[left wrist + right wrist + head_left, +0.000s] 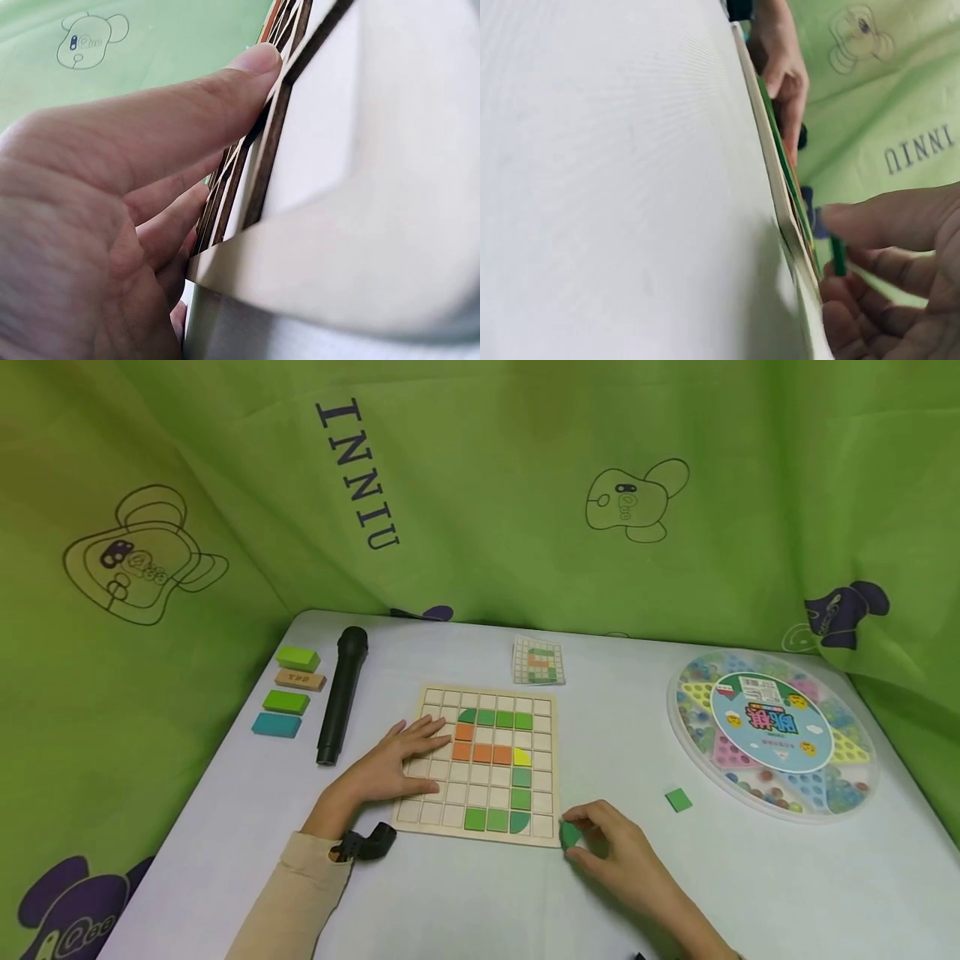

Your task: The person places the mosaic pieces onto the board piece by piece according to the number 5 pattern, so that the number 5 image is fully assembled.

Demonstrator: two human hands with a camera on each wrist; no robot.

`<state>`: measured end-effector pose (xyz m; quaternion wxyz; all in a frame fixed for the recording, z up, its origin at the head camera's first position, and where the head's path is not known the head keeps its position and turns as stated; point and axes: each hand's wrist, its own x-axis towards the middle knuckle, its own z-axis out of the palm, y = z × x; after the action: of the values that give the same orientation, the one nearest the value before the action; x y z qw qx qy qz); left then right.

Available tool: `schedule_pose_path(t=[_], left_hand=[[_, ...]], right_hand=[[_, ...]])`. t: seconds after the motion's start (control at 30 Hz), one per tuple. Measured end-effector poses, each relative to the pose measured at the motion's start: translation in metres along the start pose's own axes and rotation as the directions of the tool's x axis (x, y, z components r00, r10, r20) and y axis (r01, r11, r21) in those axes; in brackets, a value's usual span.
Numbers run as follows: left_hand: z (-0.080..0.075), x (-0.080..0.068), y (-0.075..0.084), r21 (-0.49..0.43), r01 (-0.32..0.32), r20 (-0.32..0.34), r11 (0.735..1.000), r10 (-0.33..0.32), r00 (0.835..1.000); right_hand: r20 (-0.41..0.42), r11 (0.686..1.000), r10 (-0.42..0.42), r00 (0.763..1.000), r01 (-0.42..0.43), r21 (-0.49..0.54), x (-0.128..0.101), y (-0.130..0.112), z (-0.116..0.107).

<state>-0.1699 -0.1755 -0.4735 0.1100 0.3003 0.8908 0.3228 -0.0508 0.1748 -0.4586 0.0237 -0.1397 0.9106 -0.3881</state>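
Note:
A wooden grid board lies on the table with green, orange and yellow tiles set in some of its squares. My left hand rests spread on the board's left side, fingers extended; in the left wrist view its thumb touches the board's grid. My right hand pinches a green tile between thumb and fingers beside the board's lower right corner. That tile seems to have one rounded side. Edge-on, the same tile shows in the right wrist view.
A green square tile lies loose to the right, near a round clear-lidded game box. Behind the board is a small pattern card. A black microphone and several blocks lie at left. Green curtain surrounds the table.

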Motion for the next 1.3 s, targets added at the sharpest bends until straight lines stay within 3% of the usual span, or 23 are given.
schedule_pose_path(t=[0.2, 0.47, 0.8, 1.3], left_hand=[[0.001, 0.0, -0.001, 0.0, -0.012, -0.006, 1.0, 0.012, 1.0], [0.005, -0.001, -0.004, 0.009, -0.016, 0.004, 1.0, 0.016, 1.0], [0.004, -0.001, -0.003, 0.007, -0.028, -0.007, 1.0, 0.028, 1.0], [0.0, -0.001, -0.002, 0.032, -0.03, 0.0, 0.999, 0.03, 1.0]], right_hand=[[0.074, 0.988, -0.134, 0.988, 0.128, 0.083, 0.018, -0.017, 0.011], [0.187, 0.973, -0.21, 0.96, 0.185, 0.14, 0.05, -0.045, 0.042], [0.267, 0.966, -0.252, 0.93, 0.227, 0.121, 0.07, -0.071, 0.071], [0.265, 0.971, -0.238, 0.934, 0.232, 0.055, 0.08, -0.071, 0.078]])
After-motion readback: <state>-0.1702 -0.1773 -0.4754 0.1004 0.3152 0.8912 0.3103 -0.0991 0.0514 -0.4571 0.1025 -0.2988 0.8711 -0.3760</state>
